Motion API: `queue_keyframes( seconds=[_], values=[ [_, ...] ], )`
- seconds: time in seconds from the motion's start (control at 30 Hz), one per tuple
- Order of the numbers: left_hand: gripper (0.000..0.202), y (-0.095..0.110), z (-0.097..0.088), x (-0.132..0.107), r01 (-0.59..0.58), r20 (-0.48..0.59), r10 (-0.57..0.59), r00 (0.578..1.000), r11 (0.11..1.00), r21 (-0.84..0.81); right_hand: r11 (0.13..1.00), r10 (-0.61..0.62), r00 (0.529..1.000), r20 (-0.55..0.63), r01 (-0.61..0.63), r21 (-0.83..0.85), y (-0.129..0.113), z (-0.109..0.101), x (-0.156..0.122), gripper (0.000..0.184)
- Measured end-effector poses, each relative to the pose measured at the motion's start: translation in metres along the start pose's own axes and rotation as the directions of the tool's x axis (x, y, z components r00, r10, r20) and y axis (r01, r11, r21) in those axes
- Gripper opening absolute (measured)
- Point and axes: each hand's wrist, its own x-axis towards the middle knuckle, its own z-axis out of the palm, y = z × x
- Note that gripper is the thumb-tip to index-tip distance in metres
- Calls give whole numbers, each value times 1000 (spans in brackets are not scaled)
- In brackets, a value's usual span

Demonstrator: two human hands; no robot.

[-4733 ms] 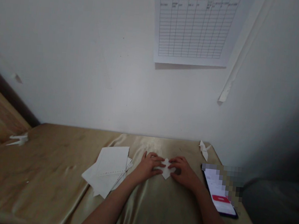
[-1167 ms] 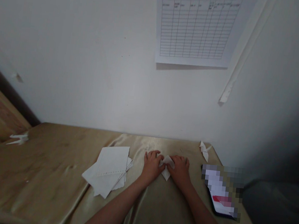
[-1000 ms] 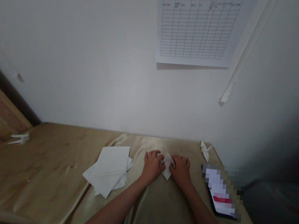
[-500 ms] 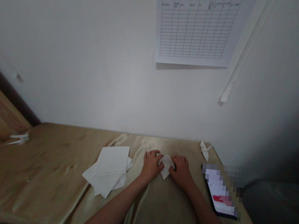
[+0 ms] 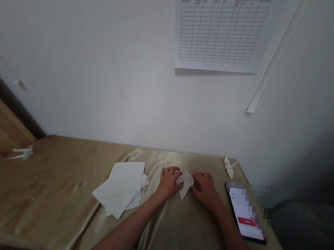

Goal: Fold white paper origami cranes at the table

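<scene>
Head view. My left hand (image 5: 169, 183) rests on the gold cloth (image 5: 58, 193) at mid-table, its fingers curled shut on the left edge of the folded paper (image 5: 185, 180). My right hand (image 5: 207, 188) sits at the paper's right edge with fingers bent; whether they grip or only touch, I cannot tell. The paper lies between the 2 hands, its point toward me.

A stack of sheets (image 5: 123, 186) lies left of my left hand, near but apart. A phone (image 5: 247, 217) lies right of my right hand, close to the table's right edge. 1 paper crane (image 5: 228, 166) stands at the far right corner by the wall (image 5: 100, 74). A second paper crane (image 5: 22, 152) stands at the far left edge.

Open cloth runs leftward from the stack, and between my forearms to the near edge.
</scene>
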Motion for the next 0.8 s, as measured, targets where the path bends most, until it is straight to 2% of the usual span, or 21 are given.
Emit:
queue_keyframes(
  seconds=[0.43,0.63,0.8],
  values=[
    [56,-11,-12,0,-82,117,87,989,996,-45,998,56,998,-26,-57,-31,-1,14,6,34],
    [94,-9,-17,-3,-103,169,107,980,994,-33,997,82,996,-24,-82,1,-1,14,8,32],
    [100,-10,-17,-1,-106,194,109,975,994,-28,996,89,994,-64,-88,13,-1,15,8,29]
  ],
)
